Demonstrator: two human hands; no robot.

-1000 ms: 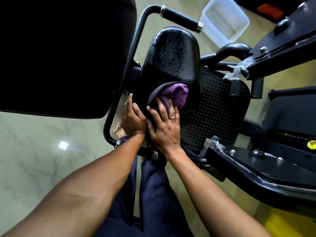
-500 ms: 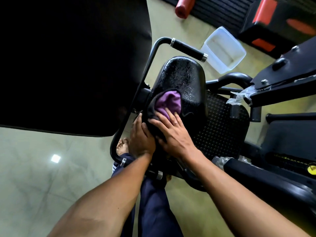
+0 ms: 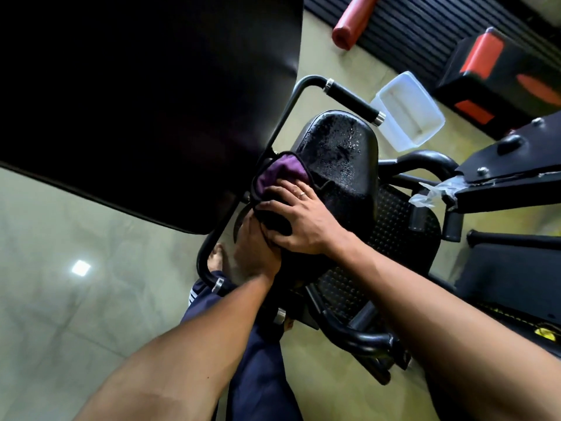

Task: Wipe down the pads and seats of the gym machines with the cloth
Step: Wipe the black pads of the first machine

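A black padded seat (image 3: 340, 153), wet with droplets, stands just ahead of me. A purple cloth (image 3: 283, 173) with a dark edge lies on the seat's left side. My right hand (image 3: 300, 220) lies on top of it, fingers spread over the cloth and thumb curled round a dark bunched part. My left hand (image 3: 255, 253) sits just below and under the right hand, at the seat's near left edge. Its fingers are hidden by the cloth and my right hand.
A large black back pad (image 3: 136, 95) fills the upper left. A handle bar (image 3: 352, 100) arches over the seat, above a studded footplate (image 3: 394, 226). Black machine arms (image 3: 510, 177) stand on the right. A white tub (image 3: 409, 112) and a red roller (image 3: 352, 24) lie on the floor.
My right hand has slid the cloth leftwards towards the seat's left edge. It now overlaps my left hand. My head has tilted up, showing more of the floor beyond.
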